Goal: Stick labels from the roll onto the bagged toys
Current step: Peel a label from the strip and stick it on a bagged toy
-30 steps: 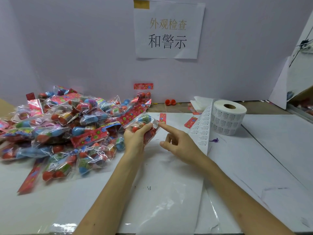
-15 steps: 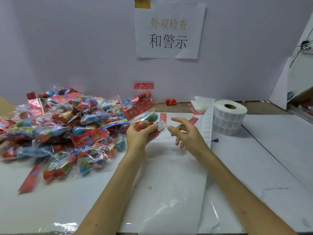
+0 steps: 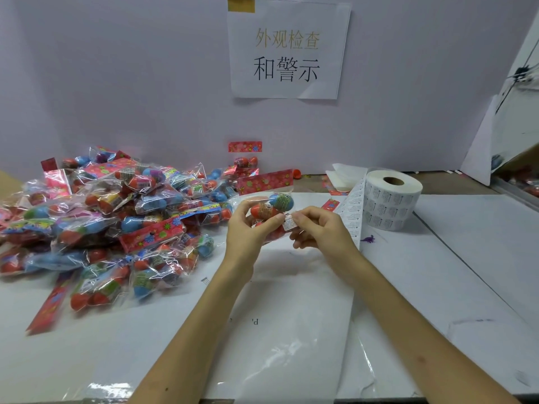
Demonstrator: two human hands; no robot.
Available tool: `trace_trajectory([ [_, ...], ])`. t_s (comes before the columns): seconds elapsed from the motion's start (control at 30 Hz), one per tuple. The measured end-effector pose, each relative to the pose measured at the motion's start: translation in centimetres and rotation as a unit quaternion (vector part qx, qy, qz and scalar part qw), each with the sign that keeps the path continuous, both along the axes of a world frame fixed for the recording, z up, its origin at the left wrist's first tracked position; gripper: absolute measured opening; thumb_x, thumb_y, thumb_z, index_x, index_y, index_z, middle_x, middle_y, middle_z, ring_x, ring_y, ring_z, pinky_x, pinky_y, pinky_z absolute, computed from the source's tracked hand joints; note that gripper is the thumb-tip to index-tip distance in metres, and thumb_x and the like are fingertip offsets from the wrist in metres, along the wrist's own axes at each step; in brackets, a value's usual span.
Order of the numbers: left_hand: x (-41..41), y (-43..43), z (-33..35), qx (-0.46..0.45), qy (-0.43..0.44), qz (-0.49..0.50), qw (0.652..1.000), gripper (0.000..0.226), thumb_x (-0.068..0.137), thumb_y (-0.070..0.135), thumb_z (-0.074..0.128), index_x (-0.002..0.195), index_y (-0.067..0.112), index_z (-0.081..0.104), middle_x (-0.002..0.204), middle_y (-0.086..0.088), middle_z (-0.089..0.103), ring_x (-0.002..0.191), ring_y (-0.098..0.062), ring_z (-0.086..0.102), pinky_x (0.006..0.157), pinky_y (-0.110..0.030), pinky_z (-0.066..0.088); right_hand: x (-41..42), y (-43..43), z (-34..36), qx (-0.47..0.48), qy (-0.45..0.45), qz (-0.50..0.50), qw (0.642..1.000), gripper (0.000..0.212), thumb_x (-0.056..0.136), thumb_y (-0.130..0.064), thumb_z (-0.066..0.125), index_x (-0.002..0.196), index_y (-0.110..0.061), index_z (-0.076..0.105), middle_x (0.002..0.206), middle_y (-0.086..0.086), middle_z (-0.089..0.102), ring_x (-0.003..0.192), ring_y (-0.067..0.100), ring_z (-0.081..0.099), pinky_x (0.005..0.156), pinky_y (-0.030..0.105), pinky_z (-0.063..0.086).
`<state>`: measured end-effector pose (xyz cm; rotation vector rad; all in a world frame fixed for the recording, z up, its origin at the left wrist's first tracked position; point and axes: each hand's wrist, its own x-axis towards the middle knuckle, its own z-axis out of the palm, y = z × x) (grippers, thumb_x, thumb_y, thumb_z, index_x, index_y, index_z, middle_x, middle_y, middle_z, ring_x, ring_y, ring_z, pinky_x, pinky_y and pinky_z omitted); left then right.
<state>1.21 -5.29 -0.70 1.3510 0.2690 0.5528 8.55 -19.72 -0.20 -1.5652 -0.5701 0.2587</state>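
Centre of frame, my left hand [image 3: 250, 228] grips a bagged toy [image 3: 274, 204] above the counter [image 3: 466, 258], red and blue eggs showing through the plastic. My right hand [image 3: 318, 228] pinches a small white label [image 3: 289, 223] against the bag, right beside the left thumb. The roll [image 3: 390, 199] stands just right of the hands. The pile of bagged toys [image 3: 116, 217] fills the left.

Left: pile of bagged toys [image 3: 110, 223] blocks the way.
Right rear: label roll [image 3: 390, 205] stands as obstacle.
Right front: bare table [image 3: 466, 258], free passage for a hand.
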Motion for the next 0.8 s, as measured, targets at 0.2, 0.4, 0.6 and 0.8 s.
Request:
trace_trajectory([
  [0.2, -0.14, -0.12, 0.20, 0.019, 0.010, -0.009, 1.000, 0.041, 0.083, 0.008, 0.082, 0.118, 0.012, 0.062, 0.111, -0.018, 0.072, 0.101, -0.034, 0.073, 0.086, -0.046, 0.063, -0.38, 0.13, 0.08, -0.036, -0.021, -0.004, 0.999, 0.034, 0.093, -0.036, 0.069, 0.099, -0.003, 0.066, 0.075, 0.007, 0.074, 0.063, 0.026, 0.070, 0.067, 0.038, 0.061],
  [0.4, -0.18, -0.08, 0.36, -0.007, 0.024, -0.027, 0.999, 0.037, 0.088, 0.011, 0.078, 0.120, 0.009, 0.060, 0.111, -0.016, 0.074, 0.094, -0.030, 0.076, 0.085, -0.042, 0.063, -0.19, -0.19, 0.28, -0.013, 0.007, 0.019, 1.000, 0.026, 0.101, -0.027, 0.061, 0.095, -0.002, 0.065, 0.079, 0.011, 0.072, 0.065, 0.023, 0.071, 0.062, 0.027, 0.056],
  [0.6, -0.09, -0.16, 0.24, -0.009, 0.027, -0.020, 0.999, 0.039, 0.088, 0.016, 0.079, 0.122, 0.010, 0.060, 0.113, -0.015, 0.073, 0.096, -0.030, 0.076, 0.087, -0.044, 0.063, -0.23, 0.16, 0.09, -0.032, 0.010, 0.016, 0.999, 0.031, 0.096, -0.033, 0.067, 0.095, -0.002, 0.063, 0.072, 0.005, 0.069, 0.064, 0.024, 0.067, 0.068, 0.038, 0.058],
  [0.8, -0.34, -0.20, 0.28, -0.035, 0.027, -0.082, 0.996, 0.055, 0.080, 0.014, 0.085, 0.127, 0.009, 0.057, 0.113, -0.016, 0.074, 0.097, -0.029, 0.076, 0.089, -0.042, 0.062, 0.01, 0.04, -0.03, -0.025, -0.004, -0.004, 1.000, 0.038, 0.095, -0.030, 0.069, 0.101, 0.007, 0.062, 0.071, 0.006, 0.069, 0.065, 0.024, 0.065, 0.064, 0.033, 0.058],
])
